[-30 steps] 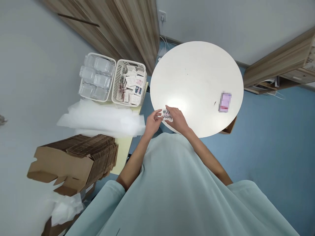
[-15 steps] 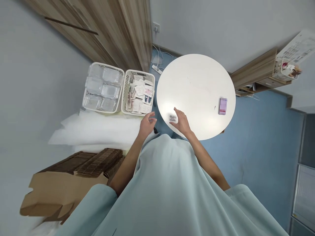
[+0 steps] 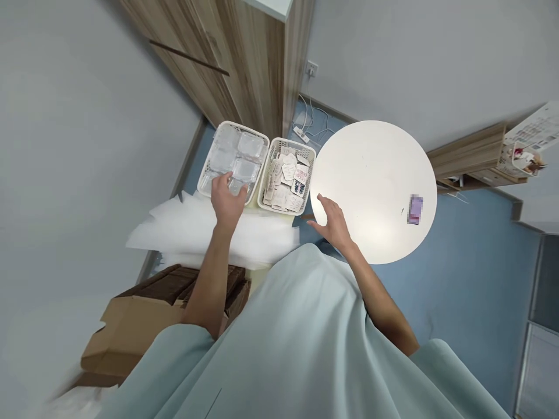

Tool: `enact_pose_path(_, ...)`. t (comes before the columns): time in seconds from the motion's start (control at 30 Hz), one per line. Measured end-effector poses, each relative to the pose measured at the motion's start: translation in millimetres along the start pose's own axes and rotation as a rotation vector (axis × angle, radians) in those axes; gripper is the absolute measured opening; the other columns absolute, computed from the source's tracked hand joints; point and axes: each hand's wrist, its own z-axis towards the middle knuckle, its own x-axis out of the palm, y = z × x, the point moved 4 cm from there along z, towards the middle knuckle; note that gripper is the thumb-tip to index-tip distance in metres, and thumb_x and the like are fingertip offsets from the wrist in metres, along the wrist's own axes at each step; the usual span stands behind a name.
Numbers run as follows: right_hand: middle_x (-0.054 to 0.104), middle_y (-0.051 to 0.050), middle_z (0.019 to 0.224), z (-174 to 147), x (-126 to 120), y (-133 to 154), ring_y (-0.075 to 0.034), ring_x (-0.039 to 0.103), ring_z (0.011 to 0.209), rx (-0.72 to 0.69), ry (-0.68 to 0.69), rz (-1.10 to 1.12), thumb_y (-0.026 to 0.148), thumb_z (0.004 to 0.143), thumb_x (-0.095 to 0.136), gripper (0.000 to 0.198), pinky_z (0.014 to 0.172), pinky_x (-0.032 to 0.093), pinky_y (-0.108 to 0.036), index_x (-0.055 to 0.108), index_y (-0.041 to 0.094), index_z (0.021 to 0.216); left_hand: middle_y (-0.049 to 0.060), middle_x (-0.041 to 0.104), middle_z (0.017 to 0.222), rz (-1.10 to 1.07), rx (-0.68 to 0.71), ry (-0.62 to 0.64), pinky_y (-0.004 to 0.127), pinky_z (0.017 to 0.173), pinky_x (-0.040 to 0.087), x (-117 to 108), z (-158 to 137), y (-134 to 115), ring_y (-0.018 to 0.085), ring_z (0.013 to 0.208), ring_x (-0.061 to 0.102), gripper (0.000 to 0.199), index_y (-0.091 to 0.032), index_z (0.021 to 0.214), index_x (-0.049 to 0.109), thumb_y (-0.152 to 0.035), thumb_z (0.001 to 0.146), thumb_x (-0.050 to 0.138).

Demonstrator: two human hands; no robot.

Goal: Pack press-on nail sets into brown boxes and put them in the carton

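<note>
My left hand (image 3: 227, 201) is over the near edge of a white basket (image 3: 204, 169) that holds several clear plastic boxes (image 3: 246, 169). Its fingers and thumb are spread, with nothing between them. My right hand (image 3: 335, 226) hovers at the near left rim of a round white table (image 3: 375, 174), thumb and fingers apart and nothing visible in its grasp. Between my hands stands a second white basket (image 3: 262, 192), filled with many small packets and pill blister packs (image 3: 301, 173). The small silvery-grey piece from the earlier view does not show now.
A purple pixelated item (image 3: 415, 209) lies on the table's right side. White foam sheets (image 3: 262, 235) and folded brown cardboard boxes (image 3: 135, 326) are stacked at my left. A wooden cabinet (image 3: 244, 75) stands behind the baskets, with a power strip (image 3: 301, 134) on the floor.
My left hand has moved left, from beside the packet basket to over the basket of plastic boxes. The view has swung left. The small grey piece near my right hand no longer shows.
</note>
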Motion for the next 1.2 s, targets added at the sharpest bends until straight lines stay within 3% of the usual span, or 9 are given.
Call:
enact_pose_path(0.13, 0.056, -0.016, 0.164, 7.6, 2.1, 12.4, -0.038, 0.046, 0.157, -0.017, -0.008, -0.008, 0.046, 0.099, 0.075, 0.084, 0.128, 0.039, -0.062, 0.038, 0.025, 0.171, 0.018, 0.055, 0.142, 0.051, 0.048, -0.003, 0.055, 0.127, 0.038, 17.1, 32.8, 3.5, 0.038, 0.143, 0.051, 0.058, -0.017, 0.134, 0.060, -0.028, 0.083, 0.086)
enact_pose_path(0.27, 0.056, -0.015, 0.164, 6.5, -1.1, 15.7, -0.038, 0.046, 0.156, 0.019, -0.016, -0.022, 0.049, 0.100, 0.073, 0.082, 0.128, 0.038, -0.064, 0.038, 0.028, 0.171, 0.021, 0.050, 0.141, 0.073, 0.055, -0.043, 0.061, 0.127, 0.035, 38.3, 44.3, 2.5, 0.043, 0.144, 0.047, 0.063, -0.015, 0.129, 0.058, -0.025, 0.077, 0.092)
enact_pose_path(0.63, 0.056, -0.015, 0.164, -13.6, -17.1, 4.6, -0.039, 0.047, 0.156, 0.069, -0.030, -0.015, 0.054, 0.101, 0.071, 0.080, 0.127, 0.039, -0.064, 0.040, 0.028, 0.170, 0.024, 0.046, 0.146, 0.095, -0.056, -0.073, 0.061, 0.128, 0.035, 58.3, 39.7, 13.8, 0.042, 0.146, 0.047, 0.071, -0.014, 0.137, 0.051, -0.025, 0.079, 0.090)
enact_pose_path(0.8, 0.056, -0.014, 0.165, -19.9, -23.0, -6.2, -0.039, 0.047, 0.156, 0.062, -0.037, 0.015, 0.056, 0.101, 0.070, 0.080, 0.128, 0.039, -0.065, 0.040, 0.029, 0.170, 0.029, 0.045, 0.154, 0.074, -0.083, -0.071, 0.064, 0.131, 0.031, 57.3, 24.3, 5.5, 0.045, 0.154, 0.040, 0.091, -0.010, 0.154, 0.043, -0.027, 0.079, 0.091)
enact_pose_path(0.97, 0.058, -0.012, 0.163, -25.8, -34.1, -16.7, -0.037, 0.049, 0.154, 0.027, -0.080, 0.125, 0.061, 0.102, 0.068, 0.078, 0.127, 0.041, -0.063, 0.042, 0.031, 0.169, 0.022, 0.055, 0.152, -0.082, -0.021, 0.037, 0.055, 0.129, 0.038, 76.3, -25.4, -33.2, 0.040, 0.150, 0.050, 0.100, -0.017, 0.162, 0.043, -0.033, 0.077, 0.094)
enact_pose_path(1.1, 0.063, -0.010, 0.158, -31.5, -52.1, -29.6, -0.036, 0.053, 0.151, 0.050, -0.109, 0.286, 0.063, 0.099, 0.072, 0.077, 0.127, 0.043, -0.061, 0.047, 0.035, 0.166, 0.018, 0.059, 0.155, -0.252, 0.152, 0.175, 0.050, 0.126, 0.044, 102.6, -87.0, -91.5, 0.036, 0.150, 0.054, 0.099, -0.023, 0.164, 0.045, -0.039, 0.079, 0.093)
enact_pose_path(1.2, 0.063, -0.009, 0.158, -38.6, -70.7, -46.8, -0.034, 0.056, 0.149, 0.084, -0.089, 0.480, 0.065, 0.095, 0.077, 0.082, 0.126, 0.045, -0.058, 0.048, 0.036, 0.166, 0.017, 0.059, 0.157, -0.342, 0.200, 0.274, 0.050, 0.125, 0.045, 119.4, -132.2, -136.7, 0.035, 0.149, 0.055, 0.096, -0.026, 0.164, 0.046, -0.045, 0.082, 0.091)
